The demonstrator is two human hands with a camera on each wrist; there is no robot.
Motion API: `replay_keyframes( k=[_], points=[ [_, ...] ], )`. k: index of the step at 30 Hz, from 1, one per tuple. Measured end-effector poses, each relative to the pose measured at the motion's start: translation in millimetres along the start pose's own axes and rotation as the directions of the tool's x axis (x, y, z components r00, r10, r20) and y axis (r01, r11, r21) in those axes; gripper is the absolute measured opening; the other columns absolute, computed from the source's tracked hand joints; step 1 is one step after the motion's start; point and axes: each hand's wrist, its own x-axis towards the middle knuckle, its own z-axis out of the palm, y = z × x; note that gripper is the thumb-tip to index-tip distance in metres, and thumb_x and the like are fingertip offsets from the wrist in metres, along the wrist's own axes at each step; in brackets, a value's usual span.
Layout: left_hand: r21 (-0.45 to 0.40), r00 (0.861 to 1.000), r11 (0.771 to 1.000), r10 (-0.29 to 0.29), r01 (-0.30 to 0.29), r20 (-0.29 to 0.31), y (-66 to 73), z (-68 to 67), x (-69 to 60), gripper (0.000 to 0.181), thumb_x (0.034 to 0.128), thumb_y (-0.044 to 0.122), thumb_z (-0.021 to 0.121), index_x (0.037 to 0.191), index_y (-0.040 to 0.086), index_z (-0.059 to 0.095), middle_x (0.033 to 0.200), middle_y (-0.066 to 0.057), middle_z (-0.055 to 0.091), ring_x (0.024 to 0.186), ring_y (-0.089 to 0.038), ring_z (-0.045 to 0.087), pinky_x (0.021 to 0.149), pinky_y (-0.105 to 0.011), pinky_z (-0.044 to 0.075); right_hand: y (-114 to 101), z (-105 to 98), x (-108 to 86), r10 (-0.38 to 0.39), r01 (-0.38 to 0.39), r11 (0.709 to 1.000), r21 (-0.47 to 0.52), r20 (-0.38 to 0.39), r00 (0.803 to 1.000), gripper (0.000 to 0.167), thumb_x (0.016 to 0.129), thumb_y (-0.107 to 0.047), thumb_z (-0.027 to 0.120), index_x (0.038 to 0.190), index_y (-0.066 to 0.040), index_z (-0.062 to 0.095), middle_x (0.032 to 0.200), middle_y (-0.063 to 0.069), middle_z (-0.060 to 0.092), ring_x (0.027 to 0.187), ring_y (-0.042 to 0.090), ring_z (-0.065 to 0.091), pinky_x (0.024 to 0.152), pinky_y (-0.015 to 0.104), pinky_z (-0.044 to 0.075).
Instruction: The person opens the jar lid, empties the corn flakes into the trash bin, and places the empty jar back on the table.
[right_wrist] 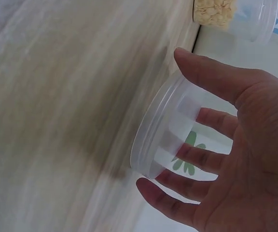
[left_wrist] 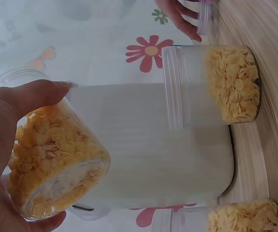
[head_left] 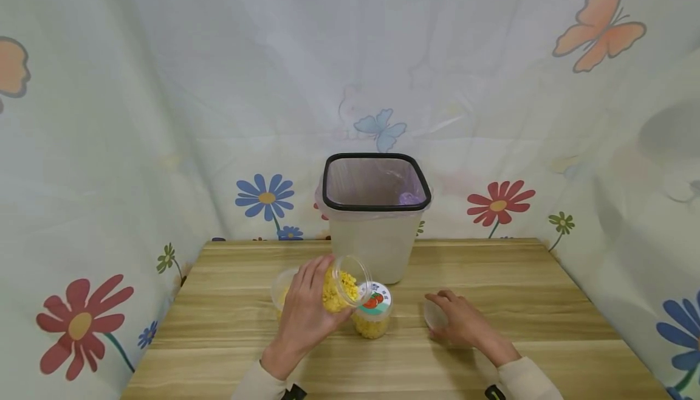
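Observation:
My left hand [head_left: 308, 306] grips a tilted clear plastic jar [left_wrist: 57, 154] of yellow corn flakes. Its mouth faces right and its base shows in the left wrist view. Just right of that hand stands an upright jar [head_left: 372, 324] of flakes, its lid printed with a red and green picture. Another jar of flakes [head_left: 283, 284] is partly hidden behind the left hand. Farther right, my right hand [head_left: 462, 322] holds a clear round plastic lid [right_wrist: 165, 130] close to the tabletop, thumb on one side and fingers spread round the other.
A pale bin [head_left: 374, 239] with a black rim and a purplish liner bag stands behind the jars. The wood-grain table [head_left: 536, 303] runs back to a white curtain [head_left: 262, 84] printed with flowers and butterflies.

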Motion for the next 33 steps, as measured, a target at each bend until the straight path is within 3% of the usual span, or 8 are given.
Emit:
replay_keyframes(
  k=[8, 22, 26, 33],
  points=[
    [0.015, 1.0, 1.0, 0.015, -0.015, -0.024, -2.8, 0.3, -0.7, 0.105, 0.0508, 0.045, 0.094, 0.139, 0.01, 0.049, 0.13, -0.005, 0.058, 0.116, -0.022, 0.056, 0.099, -0.038, 0.05, 6.3, 4.4, 0.0, 0.026, -0.026, 1.0, -0.001, 0.029, 0.999, 0.072, 0.073, -0.029, 0.085, 0.136, -0.01, 0.056, 0.132, 0.018, 0.055, 0.11, 0.039, 0.056, 0.08, 0.052, 0.053],
    [-0.002, 0.999, 1.0, -0.014, 0.014, -0.028, -5.0, -3.5, 0.1, 0.102, 0.0513, 0.042, 0.094, 0.138, 0.01, 0.05, 0.129, -0.004, 0.059, 0.115, -0.022, 0.057, 0.1, -0.04, 0.05, 8.6, 3.5, -0.6, 0.023, -0.023, 1.0, 0.005, 0.046, 0.999, 0.076, 0.073, -0.033, 0.085, 0.138, -0.009, 0.054, 0.137, 0.021, 0.052, 0.116, 0.045, 0.054, 0.081, 0.058, 0.052],
    [0.004, 0.999, 1.0, -0.015, 0.015, -0.03, -5.9, -3.9, 0.1, 0.102, 0.052, 0.043, 0.094, 0.138, 0.011, 0.049, 0.129, -0.005, 0.059, 0.115, -0.022, 0.057, 0.1, -0.041, 0.051, 8.1, 2.8, -2.4, 0.026, -0.027, 0.999, 0.033, 0.013, 1.0, 0.077, 0.074, -0.036, 0.084, 0.139, -0.009, 0.052, 0.141, 0.025, 0.048, 0.12, 0.047, 0.052, 0.084, 0.06, 0.051],
    [0.019, 1.0, 1.0, -0.014, 0.014, -0.024, -7.0, -5.1, 0.8, 0.102, 0.0523, 0.042, 0.094, 0.138, 0.011, 0.048, 0.129, -0.006, 0.058, 0.116, -0.024, 0.056, 0.1, -0.042, 0.05, 5.3, 0.4, -4.7, -0.042, 0.044, 0.999, 0.026, -0.091, 0.995, 0.073, 0.079, -0.041, 0.079, 0.14, -0.011, 0.052, 0.145, 0.024, 0.047, 0.126, 0.049, 0.049, 0.092, 0.061, 0.048]
  ],
)
